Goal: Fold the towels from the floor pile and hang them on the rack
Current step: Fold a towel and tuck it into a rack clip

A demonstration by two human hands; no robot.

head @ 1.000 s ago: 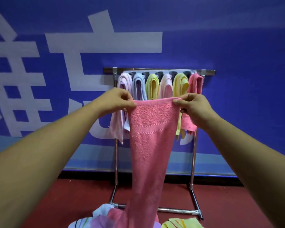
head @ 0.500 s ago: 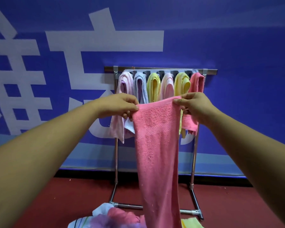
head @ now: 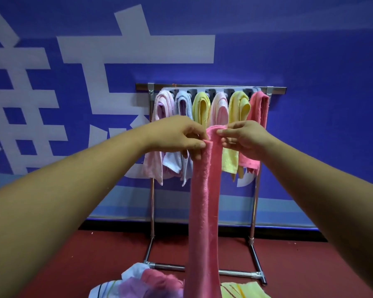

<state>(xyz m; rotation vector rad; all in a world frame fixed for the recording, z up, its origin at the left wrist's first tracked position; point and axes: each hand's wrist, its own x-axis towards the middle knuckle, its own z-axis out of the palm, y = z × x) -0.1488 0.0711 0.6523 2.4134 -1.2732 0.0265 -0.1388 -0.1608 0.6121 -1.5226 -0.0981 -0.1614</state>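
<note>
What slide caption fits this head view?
The left hand and right hand pinch a pink towel folded lengthwise before the rack.

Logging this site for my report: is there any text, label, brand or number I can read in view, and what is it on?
On the blue wall: huge white character strokes, cropped by the frame edges and partly hidden; not readable.
No labels or print visible on the rack, hung towels, pink towel or floor pile.
</note>
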